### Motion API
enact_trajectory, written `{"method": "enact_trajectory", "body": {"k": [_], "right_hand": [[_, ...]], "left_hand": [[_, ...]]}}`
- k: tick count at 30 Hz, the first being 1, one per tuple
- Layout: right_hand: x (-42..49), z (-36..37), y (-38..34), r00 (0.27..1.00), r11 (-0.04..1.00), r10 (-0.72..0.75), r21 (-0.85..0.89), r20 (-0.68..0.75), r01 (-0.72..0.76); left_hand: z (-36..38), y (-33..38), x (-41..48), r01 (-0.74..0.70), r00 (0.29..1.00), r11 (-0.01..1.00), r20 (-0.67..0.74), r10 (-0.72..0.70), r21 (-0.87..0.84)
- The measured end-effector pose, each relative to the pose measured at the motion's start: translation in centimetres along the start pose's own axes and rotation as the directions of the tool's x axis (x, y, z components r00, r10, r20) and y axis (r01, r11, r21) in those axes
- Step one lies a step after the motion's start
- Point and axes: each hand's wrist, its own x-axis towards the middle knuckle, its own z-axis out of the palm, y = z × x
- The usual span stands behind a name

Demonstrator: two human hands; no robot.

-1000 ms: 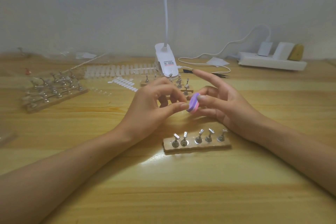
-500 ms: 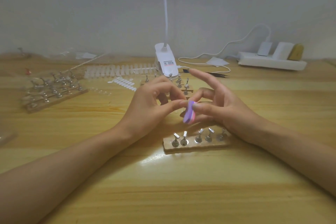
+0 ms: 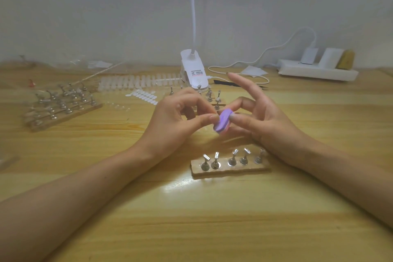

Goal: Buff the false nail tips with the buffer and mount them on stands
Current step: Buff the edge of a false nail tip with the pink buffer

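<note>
Right grip (image 3: 265,122) pinches buffer (image 3: 222,123); left grip (image 3: 174,119) pinched, contents indiscernible.

We count two hands, one left hand (image 3: 170,117) and one right hand (image 3: 261,117), and one purple buffer (image 3: 222,121). Nearest us is one wooden base (image 3: 229,172) with five metal stands (image 3: 232,160). At the back we count one white clip lamp (image 3: 193,70) and one power strip (image 3: 316,72) topped by three blocks (image 3: 330,57). The left rack (image 3: 63,117) has stands too blurred for us to count, and so are the clear nail tips (image 3: 138,81).
</note>
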Motion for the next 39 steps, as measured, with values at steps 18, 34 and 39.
{"method": "enact_trajectory", "body": {"k": [18,34,39], "right_hand": [[-0.08,-0.17,-0.01,0.999,1.0,-0.013,0.023,-0.045,0.014],[-0.2,-0.17,0.12,0.998,0.999,-0.018,-0.04,0.064,0.021],[-0.07,-0.37,0.15,0.998,0.999,-0.053,0.005,-0.043,0.053]], "left_hand": [[-0.02,0.04,-0.09,-0.003,1.0,1.0,-0.004,0.003,0.001],[-0.02,0.11,-0.18,0.006,1.0,1.0,0.01,-0.006,0.025],[-0.01,0.19,-0.13,0.014,1.0,1.0,-0.003,-0.014,-0.005]]}}
